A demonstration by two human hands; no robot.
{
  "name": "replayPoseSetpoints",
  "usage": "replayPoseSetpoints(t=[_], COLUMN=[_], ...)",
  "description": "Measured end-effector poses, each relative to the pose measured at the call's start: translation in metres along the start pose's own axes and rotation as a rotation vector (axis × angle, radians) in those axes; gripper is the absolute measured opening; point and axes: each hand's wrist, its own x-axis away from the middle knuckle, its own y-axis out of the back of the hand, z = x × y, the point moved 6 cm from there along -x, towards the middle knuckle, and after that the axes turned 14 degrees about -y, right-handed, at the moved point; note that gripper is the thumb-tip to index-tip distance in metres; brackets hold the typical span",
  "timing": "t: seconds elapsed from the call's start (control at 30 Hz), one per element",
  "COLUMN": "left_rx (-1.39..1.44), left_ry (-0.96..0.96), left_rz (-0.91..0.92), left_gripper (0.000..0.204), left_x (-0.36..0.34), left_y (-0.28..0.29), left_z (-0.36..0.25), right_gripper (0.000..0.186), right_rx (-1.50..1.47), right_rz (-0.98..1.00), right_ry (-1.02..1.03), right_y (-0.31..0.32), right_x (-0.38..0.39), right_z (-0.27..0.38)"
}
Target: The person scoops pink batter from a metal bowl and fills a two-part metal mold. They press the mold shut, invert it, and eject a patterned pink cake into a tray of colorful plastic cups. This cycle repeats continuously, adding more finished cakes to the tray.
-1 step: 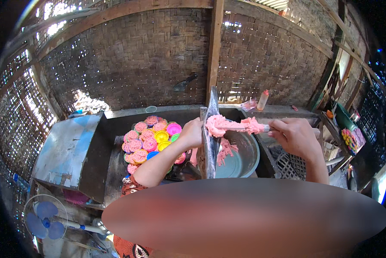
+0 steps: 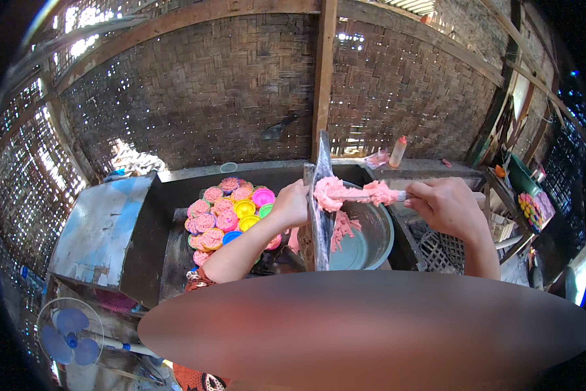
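My left hand (image 2: 291, 203) is closed on an upright board (image 2: 322, 238) with whitish smears, above the middle of the scene. My right hand (image 2: 444, 205) pinches the end of a flat stick (image 2: 402, 195), held sideways with pink batter (image 2: 379, 192) along it. A thicker pink lump (image 2: 329, 194) lies against the board where the stick meets it. Below and behind, a large bowl (image 2: 371, 247) has pink batter on its inside. Left of my left hand, many colorful cups (image 2: 244, 208) are clustered, most topped with pink batter.
A metal box (image 2: 104, 228) stands left, a fan (image 2: 71, 332) below it. A squeeze bottle (image 2: 398, 152) stands on the back ledge. A plastic crate (image 2: 439, 251) and a side shelf with a green basin (image 2: 524, 176) are right. A woven wall (image 2: 221, 91) closes the back.
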Motion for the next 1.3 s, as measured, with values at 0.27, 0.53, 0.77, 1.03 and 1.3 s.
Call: replayPoseSetpoints(t=[0.27,0.53,0.77,1.03,1.3], left_rx=[-0.082,0.084,0.042,-0.028,0.141], left_ry=[-0.077,0.080,0.003,-0.049,-0.183], left_rz=[-0.064,0.183,0.109,0.011,-0.215], left_gripper=[0.040,0.046,0.047,0.038,0.041], left_x=[-0.004,-0.011,-0.015,-0.032,-0.058], left_y=[-0.009,-0.010,-0.003,0.013,-0.011], left_z=[-0.006,0.006,0.027,0.038,0.017], right_gripper=[0.014,0.013,0.019,0.019,0.021], right_rx=[0.083,0.423,0.310,0.219,-1.330], right_rz=[-0.006,-0.702,-0.733,-0.705,-0.384], right_ry=[0.113,0.593,0.433,0.129,-0.590], right_y=[-0.021,-0.049,-0.012,-0.004,-0.106], right_x=[-0.028,-0.002,0.017,0.039,0.013], right_z=[0.039,0.075,0.043,0.000,-0.043])
